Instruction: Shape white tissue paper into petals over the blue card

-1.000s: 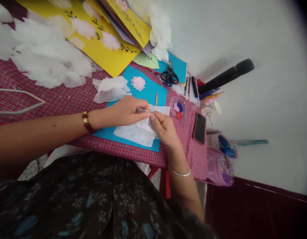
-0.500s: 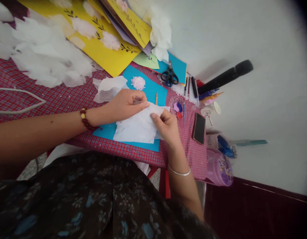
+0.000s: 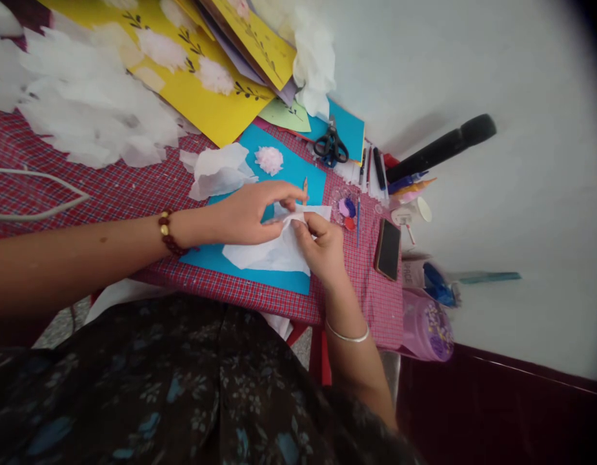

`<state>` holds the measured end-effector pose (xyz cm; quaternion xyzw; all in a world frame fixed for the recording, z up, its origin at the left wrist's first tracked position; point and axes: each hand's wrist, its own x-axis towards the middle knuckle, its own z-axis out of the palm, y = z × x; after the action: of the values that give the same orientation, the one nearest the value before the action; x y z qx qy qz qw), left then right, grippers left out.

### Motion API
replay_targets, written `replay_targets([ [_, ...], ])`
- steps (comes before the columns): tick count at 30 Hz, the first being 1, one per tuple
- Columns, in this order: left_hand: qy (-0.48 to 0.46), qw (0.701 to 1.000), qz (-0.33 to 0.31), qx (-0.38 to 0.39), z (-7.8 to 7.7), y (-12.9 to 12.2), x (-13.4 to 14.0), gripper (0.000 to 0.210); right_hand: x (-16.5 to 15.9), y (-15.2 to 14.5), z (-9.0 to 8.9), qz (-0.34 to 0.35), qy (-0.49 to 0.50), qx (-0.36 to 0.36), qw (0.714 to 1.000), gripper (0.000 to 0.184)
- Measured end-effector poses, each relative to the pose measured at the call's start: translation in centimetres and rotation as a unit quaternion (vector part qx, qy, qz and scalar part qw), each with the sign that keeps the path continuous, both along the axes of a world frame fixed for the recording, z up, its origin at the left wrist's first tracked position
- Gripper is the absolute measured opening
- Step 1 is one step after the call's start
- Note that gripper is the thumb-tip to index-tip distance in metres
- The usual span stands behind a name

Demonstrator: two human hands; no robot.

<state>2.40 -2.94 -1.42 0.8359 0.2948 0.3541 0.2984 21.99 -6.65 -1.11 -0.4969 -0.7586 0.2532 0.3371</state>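
White tissue paper lies over a blue sheet, its upper part gathered to a crease between my hands. My right hand pinches that gathered part between thumb and fingers. Just left of it, my left hand has its thumb and index finger spread apart, the thumb beside the crease; its other fingers are partly hidden. A pale pink ruffled paper flower rests on the blue sheet beyond my hands, near a pencil. Another crumpled white tissue is left of the flower.
A heap of white tissue and yellow flower-decorated cards cover the far left. Scissors, a paint palette, a thin brush and a phone lie to the right. A wall bounds that side.
My left hand has loosened its pinch on the tissue and opened its thumb and index finger. The tissue has gone from spread out to bunched at my right fingertips.
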Motion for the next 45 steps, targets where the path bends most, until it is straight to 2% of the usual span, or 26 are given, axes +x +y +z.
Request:
replay_targets([
  [3,-0.014,0.998,0.017,-0.051,0.2,-0.1,0.1,0.02,-0.2,-0.1,-0.3,0.033,-0.011,-0.011,0.999,0.021],
  [5,-0.033,0.993,0.023,-0.111,0.1,0.1,0.1,0.025,-0.2,-0.2,-0.4,0.039,-0.005,-0.013,0.999,0.02],
  [7,-0.058,0.981,0.003,-0.184,-0.2,0.5,0.2,0.04,-0.2,-0.2,-0.4,0.037,0.005,-0.012,0.999,0.018],
  [9,-0.064,0.958,-0.04,-0.277,-0.6,0.8,0.2,0.046,-0.2,-0.3,-0.2,0.03,0.01,-0.007,0.999,0.017],
  [11,-0.062,0.926,-0.074,-0.365,-0.7,1.0,0.2,0.036,-0.3,-0.3,-0.1,0.02,0.016,-0.004,1.0,0.013],
  [13,-0.082,0.907,-0.063,-0.407,-0.5,1.1,0.2,0.023,-0.4,-0.4,0.0,0.008,0.035,-0.003,0.999,0.008],
  [16,-0.138,0.911,0.003,-0.388,0.5,1.0,-0.1,0.01,-0.5,-0.5,0.1,0.007,0.094,-0.019,0.995,0.008],
  [18,-0.143,0.917,0.021,-0.373,1.2,1.0,-0.4,0.005,-0.5,-0.6,0.1,0.026,0.139,-0.046,0.989,0.01],
  [22,-0.101,0.929,-0.007,-0.355,1.6,1.0,-0.8,0.004,-0.2,-0.6,0.4,0.037,0.182,-0.07,0.98,0.02],
  [29,-0.119,0.929,-0.093,-0.337,0.9,0.8,-0.2,0.006,-0.4,-0.2,-0.1,0.078,0.168,-0.127,0.974,0.025],
  [32,-0.078,0.945,-0.078,-0.308,0.5,0.7,0.0,0.015,-0.6,-0.2,-0.3,0.089,0.172,-0.141,0.971,0.029],
  [34,-0.018,0.978,0.003,-0.21,0.3,0.8,-0.2,0.027,-0.6,-0.1,-0.4,0.065,0.174,-0.153,0.971,0.029],
  [36,0.061,0.992,0.106,-0.032,0.4,0.8,-0.6,0.035,-0.5,0.0,-0.6,0.018,0.183,-0.155,0.971,0.028],
  [38,0.092,0.969,0.176,0.146,0.8,0.7,-1.1,0.033,-0.3,0.3,-0.8,-0.033,0.204,-0.148,0.967,0.027],
  [39,0.085,0.959,0.183,0.197,1.0,0.5,-1.2,0.029,-0.2,0.4,-1.0,-0.051,0.217,-0.148,0.964,0.027],
  [40,0.065,0.959,0.174,0.212,1.3,0.3,-1.3,0.024,-0.1,0.6,-1.2,-0.064,0.229,-0.152,0.959,0.028],
  [42,0.024,0.981,0.126,0.148,1.7,-0.2,-1.2,0.018,0.1,0.8,-1.5,-0.069,0.249,-0.17,0.951,0.029],
  [45,0.027,0.999,0.006,-0.018,1.7,-0.7,-0.5,0.02,0.2,0.8,-1.8,-0.053,0.266,-0.196,0.942,0.029],
])
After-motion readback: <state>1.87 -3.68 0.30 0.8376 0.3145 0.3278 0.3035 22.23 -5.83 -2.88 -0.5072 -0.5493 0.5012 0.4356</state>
